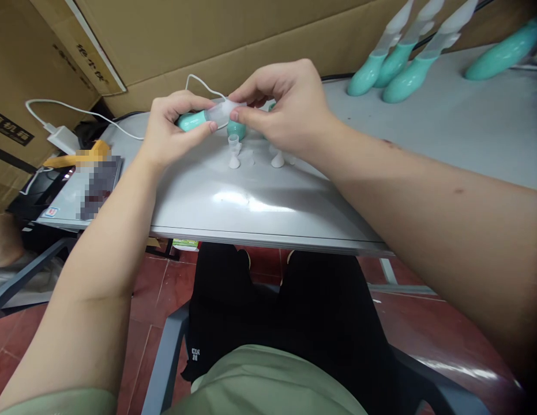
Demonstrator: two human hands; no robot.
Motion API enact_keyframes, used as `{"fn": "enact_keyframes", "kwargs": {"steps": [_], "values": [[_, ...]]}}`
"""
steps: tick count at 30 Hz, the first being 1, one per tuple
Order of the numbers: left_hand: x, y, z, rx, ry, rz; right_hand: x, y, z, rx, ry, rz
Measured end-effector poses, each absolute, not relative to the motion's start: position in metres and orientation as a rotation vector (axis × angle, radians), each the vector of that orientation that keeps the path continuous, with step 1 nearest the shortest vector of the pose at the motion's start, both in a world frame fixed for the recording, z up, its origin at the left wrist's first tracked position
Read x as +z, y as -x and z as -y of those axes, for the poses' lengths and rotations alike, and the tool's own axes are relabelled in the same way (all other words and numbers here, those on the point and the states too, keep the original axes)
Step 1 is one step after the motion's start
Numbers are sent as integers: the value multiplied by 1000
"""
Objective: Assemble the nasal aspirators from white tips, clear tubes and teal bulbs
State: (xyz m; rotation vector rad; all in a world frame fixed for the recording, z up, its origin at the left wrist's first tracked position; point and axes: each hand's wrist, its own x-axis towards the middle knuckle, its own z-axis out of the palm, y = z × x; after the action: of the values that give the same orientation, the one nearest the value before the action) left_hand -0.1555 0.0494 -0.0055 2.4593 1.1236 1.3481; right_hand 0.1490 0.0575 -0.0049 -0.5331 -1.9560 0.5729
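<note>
Near the back of the desk, my left hand (166,121) is closed around the teal body of what looks like a nasal aspirator (192,121), held almost level. The fingers of my right hand (292,106) pinch its whitish translucent end, to the right of the clear tube. Behind and below this end, another teal body (236,128) shows in part. Just in front of it stands a small clear nozzle (234,153) with a flared foot, and a white cone-shaped tip (277,159) sits under my right hand. A further teal piece is mostly hidden by my right fingers.
Several teal aspirators (404,80) with white pointed caps stand at the back right; another teal body (504,55) lies farther right. A white cable and adapter (63,138), a yellow tool (82,155) and a blurred dark item (101,187) are left. Cardboard (173,46) walls the back.
</note>
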Motion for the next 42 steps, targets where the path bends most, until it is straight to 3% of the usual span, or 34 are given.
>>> {"fn": "enact_keyframes", "kwargs": {"steps": [11,16,30,42], "values": [[-6,144,-47,1471,-2469,-1049,-5,-152,-58,627,558,2022],[-1,137,-34,1329,-2477,-1134,-2,-152,-59,664,496,2032],[0,135,-33,1361,-2423,-1222,10,-141,-58,655,557,2054],[-37,202,-121,1431,-2372,-1193,35,-173,-55,406,644,2392]]}}
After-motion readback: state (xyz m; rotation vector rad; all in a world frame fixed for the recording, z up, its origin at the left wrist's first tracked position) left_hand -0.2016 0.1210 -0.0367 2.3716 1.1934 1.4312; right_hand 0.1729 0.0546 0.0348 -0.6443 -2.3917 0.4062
